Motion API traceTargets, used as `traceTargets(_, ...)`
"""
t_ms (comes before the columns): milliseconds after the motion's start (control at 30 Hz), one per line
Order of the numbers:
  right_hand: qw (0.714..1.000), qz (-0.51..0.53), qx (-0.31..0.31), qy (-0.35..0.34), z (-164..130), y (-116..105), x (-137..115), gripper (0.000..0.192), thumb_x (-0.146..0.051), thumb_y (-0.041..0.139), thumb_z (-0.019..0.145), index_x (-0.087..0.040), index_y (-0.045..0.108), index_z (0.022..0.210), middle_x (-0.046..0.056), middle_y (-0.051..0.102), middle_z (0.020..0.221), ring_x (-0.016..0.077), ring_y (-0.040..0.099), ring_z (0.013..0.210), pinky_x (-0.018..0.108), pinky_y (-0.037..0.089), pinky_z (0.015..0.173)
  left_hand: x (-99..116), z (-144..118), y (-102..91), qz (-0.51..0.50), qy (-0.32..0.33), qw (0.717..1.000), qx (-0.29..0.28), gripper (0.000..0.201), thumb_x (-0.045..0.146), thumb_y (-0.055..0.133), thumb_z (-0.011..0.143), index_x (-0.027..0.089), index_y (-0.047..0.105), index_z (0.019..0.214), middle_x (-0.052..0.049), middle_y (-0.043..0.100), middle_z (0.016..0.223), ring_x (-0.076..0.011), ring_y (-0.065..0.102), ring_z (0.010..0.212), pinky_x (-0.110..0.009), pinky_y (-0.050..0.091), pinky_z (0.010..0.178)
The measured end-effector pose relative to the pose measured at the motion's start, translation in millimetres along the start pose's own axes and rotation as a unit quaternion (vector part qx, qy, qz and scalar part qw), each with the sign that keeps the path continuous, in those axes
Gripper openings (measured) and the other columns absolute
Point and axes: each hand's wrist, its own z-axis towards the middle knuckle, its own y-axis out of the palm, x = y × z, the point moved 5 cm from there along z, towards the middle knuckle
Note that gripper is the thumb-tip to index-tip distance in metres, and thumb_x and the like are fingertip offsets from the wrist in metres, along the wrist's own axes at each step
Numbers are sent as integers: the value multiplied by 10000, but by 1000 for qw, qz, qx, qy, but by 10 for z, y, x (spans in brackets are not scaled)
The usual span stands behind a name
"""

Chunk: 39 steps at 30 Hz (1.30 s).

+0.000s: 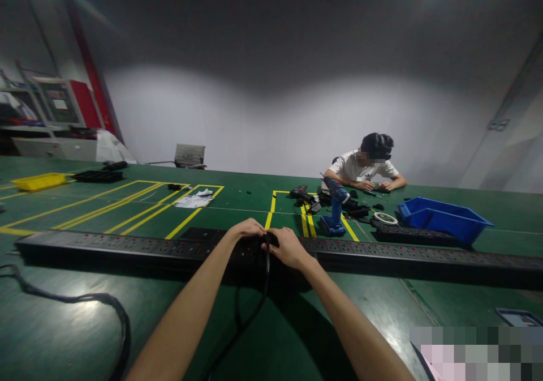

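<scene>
Both forearms reach forward. To their left a loose black cable (97, 304) trails over the green table (63, 335). Left hand (246, 231) and right hand (286, 247) curl, fingers closed, around a thin cord (263, 290) where it meets the long power strip (127, 248). That strip looks rigid, long and awkward; grip it mid-body. Beyond the right hand stands a blue drill (335, 211).

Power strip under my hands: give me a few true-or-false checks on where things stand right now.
1. Both hands, left hand and right hand, rest on the long black power strip. True.
2. A black cable runs from between the hands toward the camera. True.
3. The blue bin sits at the far left. False: it is at the right; a yellow tray is far left.
4. The blue drill lies flat. False: it stands upright.
</scene>
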Motion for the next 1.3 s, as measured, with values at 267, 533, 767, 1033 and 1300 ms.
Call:
traceTargets(267, 990, 117, 16, 73, 83, 17, 168, 310, -355, 456, 925, -246, 630, 1157, 44, 663, 1133, 229, 576, 1071, 345, 406, 919, -75, 52, 33, -20, 5, 1000, 14, 352, 235, 598, 562, 160, 770, 860, -17, 729, 832, -174, 605, 763, -222, 439, 664)
traceTargets(533, 996, 89, 11, 23, 61, -1, 105, 295, -427, 534, 889, -215, 649, 1059, 62, 666, 1058, 222, 586, 994, 329, 408, 875, -133, 107, 39, -30, 17, 999, -1, 377, 261, 616, 576, 145, 762, 903, -34, 735, 870, -178, 614, 801, -227, 445, 723)
traceTargets(767, 998, 61, -4, 26, -3, -28, 54, 409, -188, 580, 781, -209, 580, 1190, 67, 635, 1120, 225, 549, 1035, 335, 381, 911, -71, 50, 41, -15, 15, 1000, 0, 358, 254, 614, 592, 152, 764, 901, -32, 735, 892, -185, 616, 828, -228, 442, 720)
traceTargets(1033, 1000, -23, 4, 1, -34, -2, -70, 469, -390, 647, 815, -185, 537, 1222, 112, 613, 1134, 237, 543, 1009, 332, 372, 867, -43, -14, 21, -22, 10, 1000, 9, 342, 245, 622, 591, 145, 766, 884, -32, 736, 845, -169, 615, 765, -220, 434, 675)
traceTargets(1300, 999, -52, 1, -13, -27, -18, -51, 335, -317, 519, 899, -155, 556, 1190, 120, 639, 1071, 239, 563, 999, 338, 366, 875, -118, 104, 51, -23, 31, 999, -23, 390, 241, 587, 591, 133, 756, 926, -35, 735, 857, -171, 614, 772, -221, 429, 696)
